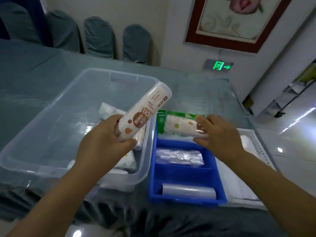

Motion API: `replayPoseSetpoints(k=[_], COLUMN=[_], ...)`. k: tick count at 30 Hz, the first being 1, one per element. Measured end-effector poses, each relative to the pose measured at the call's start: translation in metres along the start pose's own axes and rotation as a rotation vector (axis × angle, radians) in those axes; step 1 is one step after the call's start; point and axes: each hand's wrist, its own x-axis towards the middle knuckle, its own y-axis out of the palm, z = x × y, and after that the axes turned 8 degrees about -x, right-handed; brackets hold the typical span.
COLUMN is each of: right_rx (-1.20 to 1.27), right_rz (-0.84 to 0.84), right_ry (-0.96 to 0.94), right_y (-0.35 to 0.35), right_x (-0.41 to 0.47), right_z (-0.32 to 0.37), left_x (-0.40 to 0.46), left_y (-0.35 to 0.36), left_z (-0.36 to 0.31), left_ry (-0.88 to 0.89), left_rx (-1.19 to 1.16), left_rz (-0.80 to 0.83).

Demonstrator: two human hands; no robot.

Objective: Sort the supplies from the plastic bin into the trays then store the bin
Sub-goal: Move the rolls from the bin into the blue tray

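A clear plastic bin (56, 106) stands at the left of the table, with a few white packets (109, 109) inside. My left hand (104, 139) holds a white printed roll (145, 108) tilted above the bin's right wall. To the right sits a blue divided tray (181, 175). My right hand (220, 135) grips a second white roll (181, 125) lying across the tray's far compartment, in front of a green packet (161, 120). Clear bags (179, 156) fill the middle compartment and a clear film roll (188, 191) lies in the near one.
A white tray (251, 147) lies right of the blue tray, partly hidden by my right arm. The table carries a grey-blue cloth (30, 77) under glass. Covered chairs (99, 36) line the far side. A metal cart (290, 96) stands on the floor at the right.
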Motion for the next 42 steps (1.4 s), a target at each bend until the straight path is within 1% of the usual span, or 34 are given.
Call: replayPoseSetpoints(k=[4, 7, 10, 16, 19, 23, 25, 27, 29, 31, 33, 34, 36, 37, 39, 41, 42], right_rx=[0.093, 0.071, 0.065, 0.178, 0.163, 0.323, 0.377, 0.408, 0.325, 0.203, 0.128, 0.125, 0.191, 0.277, 0.499, 0.668, 0.705], right_rz=[0.206, 0.341, 0.361, 0.433, 0.424, 0.356, 0.375, 0.461, 0.573, 0.607, 0.639, 0.605, 0.495, 0.444, 0.419, 0.433, 0.353], right_ry=[-0.07, -0.164, -0.209, -0.159, -0.209, -0.274, -0.328, -0.366, -0.454, -0.548, -0.598, -0.609, -0.574, -0.51, -0.308, -0.056, 0.039], right_y=[0.053, 0.087, 0.11, 0.123, 0.125, 0.121, 0.116, 0.111, 0.109, 0.108, 0.105, 0.105, 0.103, 0.098, 0.085, 0.074, 0.073], right_x=[-0.063, -0.095, -0.112, -0.122, -0.12, -0.109, -0.101, -0.094, -0.085, -0.078, -0.073, -0.072, -0.073, -0.074, -0.076, -0.085, -0.092], right_z=[0.003, 0.015, 0.018, 0.015, 0.02, 0.045, 0.061, 0.073, 0.081, 0.083, 0.082, 0.08, 0.075, 0.07, 0.054, 0.036, 0.027], left_x=[-0.011, -0.012, -0.012, -0.014, -0.014, -0.015, -0.015, -0.014, -0.014, -0.014, -0.014, -0.014, -0.014, -0.015, -0.015, -0.014, -0.015], left_y=[0.038, 0.054, 0.058, 0.062, 0.062, 0.065, 0.065, 0.065, 0.065, 0.065, 0.065, 0.065, 0.064, 0.064, 0.065, 0.065, 0.066], left_z=[-0.018, -0.023, -0.024, -0.024, -0.021, -0.019, -0.018, -0.017, -0.018, -0.018, -0.018, -0.018, -0.019, -0.019, -0.019, -0.02, -0.021], left_ry=[-0.002, -0.017, -0.012, -0.015, -0.002, 0.014, 0.018, 0.019, 0.017, 0.02, 0.018, 0.015, 0.01, 0.007, 0.013, 0.036, 0.055], left_rx=[0.054, 0.144, 0.228, 0.246, 0.255, 0.28, 0.285, 0.286, 0.291, 0.295, 0.291, 0.292, 0.304, 0.309, 0.321, 0.353, 0.383], left_rz=[-0.013, -0.034, -0.06, -0.058, -0.073, -0.085, -0.091, -0.099, -0.106, -0.11, -0.107, -0.107, -0.104, -0.105, -0.11, -0.123, -0.136])
